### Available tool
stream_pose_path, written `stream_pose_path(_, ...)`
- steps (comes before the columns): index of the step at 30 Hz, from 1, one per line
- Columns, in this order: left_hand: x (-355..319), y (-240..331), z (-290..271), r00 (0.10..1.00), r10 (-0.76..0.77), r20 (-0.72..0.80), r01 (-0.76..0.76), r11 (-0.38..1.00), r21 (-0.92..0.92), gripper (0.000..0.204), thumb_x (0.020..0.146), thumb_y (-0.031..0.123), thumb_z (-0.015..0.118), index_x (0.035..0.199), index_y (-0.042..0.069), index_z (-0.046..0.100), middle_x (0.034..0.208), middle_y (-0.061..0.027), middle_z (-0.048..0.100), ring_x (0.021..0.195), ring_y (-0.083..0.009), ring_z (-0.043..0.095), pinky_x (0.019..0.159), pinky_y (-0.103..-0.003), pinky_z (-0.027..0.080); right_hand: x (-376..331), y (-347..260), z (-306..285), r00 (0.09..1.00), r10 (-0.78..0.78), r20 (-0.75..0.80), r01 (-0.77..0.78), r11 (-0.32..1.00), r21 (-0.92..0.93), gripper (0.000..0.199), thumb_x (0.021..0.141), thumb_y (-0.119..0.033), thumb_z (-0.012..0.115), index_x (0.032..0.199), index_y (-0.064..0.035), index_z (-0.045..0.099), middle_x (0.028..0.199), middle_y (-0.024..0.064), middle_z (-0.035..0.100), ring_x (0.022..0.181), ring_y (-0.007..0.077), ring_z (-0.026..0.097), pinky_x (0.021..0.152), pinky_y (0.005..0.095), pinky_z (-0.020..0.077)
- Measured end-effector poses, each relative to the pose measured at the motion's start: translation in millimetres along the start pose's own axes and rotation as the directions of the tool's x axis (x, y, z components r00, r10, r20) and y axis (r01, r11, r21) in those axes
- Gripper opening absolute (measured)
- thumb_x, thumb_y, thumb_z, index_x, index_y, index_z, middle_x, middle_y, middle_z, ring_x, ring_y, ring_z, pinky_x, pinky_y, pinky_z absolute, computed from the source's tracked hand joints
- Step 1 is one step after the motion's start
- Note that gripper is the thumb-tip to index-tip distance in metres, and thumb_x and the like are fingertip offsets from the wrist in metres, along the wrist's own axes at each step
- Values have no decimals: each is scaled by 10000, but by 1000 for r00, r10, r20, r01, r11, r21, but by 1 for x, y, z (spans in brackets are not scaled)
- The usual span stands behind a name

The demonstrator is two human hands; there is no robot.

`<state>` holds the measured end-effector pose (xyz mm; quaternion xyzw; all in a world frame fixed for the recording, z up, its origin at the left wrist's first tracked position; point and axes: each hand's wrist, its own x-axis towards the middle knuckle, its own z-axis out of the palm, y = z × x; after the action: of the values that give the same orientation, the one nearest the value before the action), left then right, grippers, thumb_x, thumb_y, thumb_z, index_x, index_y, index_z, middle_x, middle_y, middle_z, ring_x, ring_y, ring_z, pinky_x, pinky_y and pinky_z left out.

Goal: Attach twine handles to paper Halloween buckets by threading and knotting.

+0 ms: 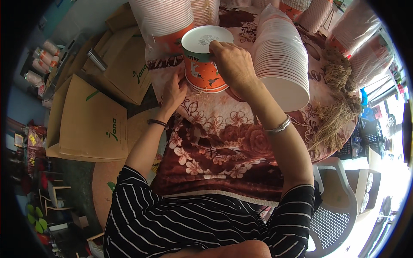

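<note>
On the blanket-covered table in front of me stands an orange patterned paper bucket (204, 76), upside down with its rim at the bottom. Over its upper end sits a green-sided piece with a round white top (205, 39), which looks like another upturned paper bucket. My right hand (235, 64) grips the right edge of that top, thumb and fingers closed on it. Beside the orange bucket's lower left stands my left hand (174, 91), fingers stretched along its side; whether they touch it I cannot tell.
A long stack of white paper buckets (279, 64) in clear plastic lies at the right. Another wrapped stack (165, 21) stands behind at the left. Cardboard boxes (92, 120) fill the left side. A fringed blanket (228, 142) drapes the table; a grey chair (335, 206) is lower right.
</note>
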<state>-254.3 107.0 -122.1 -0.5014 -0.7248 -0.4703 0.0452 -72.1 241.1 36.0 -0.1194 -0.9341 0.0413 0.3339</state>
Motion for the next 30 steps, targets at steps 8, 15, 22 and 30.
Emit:
stream_pose_path(8, 3, -9, 3, 1000, -16, -16, 17, 999, 41, 482, 811, 56, 579, 1264, -10, 429, 1123, -186, 636, 1033, -340, 608, 838, -384, 494, 2, -11, -2, 999, 47, 1, -46, 998, -31, 282, 710, -13, 645, 973, -43, 548, 906, 120, 657, 887, 271, 646, 722, 389, 530)
stream_pose_path(15, 2, -18, 7, 999, -33, -25, 33, 999, -7, 453, 822, 78, 594, 1245, -3, 453, 1133, -186, 632, 1042, -329, 611, 830, -378, 505, 7, -11, 1, 997, 70, -22, -71, 996, -45, 294, 682, -9, 665, 953, -36, 554, 890, 117, 659, 858, 273, 653, 671, 383, 543)
stream_pose_path(22, 1, -11, 4, 999, -49, -4, 49, 998, -37, 446, 828, 62, 583, 1245, -17, 446, 1142, -184, 629, 1040, -314, 616, 814, -363, 516, 4, -14, 5, 997, 81, -2, -81, 995, -60, 265, 699, -28, 657, 944, -37, 554, 885, 121, 659, 850, 268, 658, 652, 378, 543)
stream_pose_path(30, 2, 4, 2, 997, -76, 12, 76, 996, 37, 417, 851, 45, 559, 1244, -27, 442, 1152, -177, 625, 1035, -316, 616, 826, -362, 510, 3, -13, 11, 995, 91, 29, -89, 993, -81, 187, 729, -38, 627, 903, -29, 560, 869, 126, 666, 824, 269, 666, 649, 375, 541)
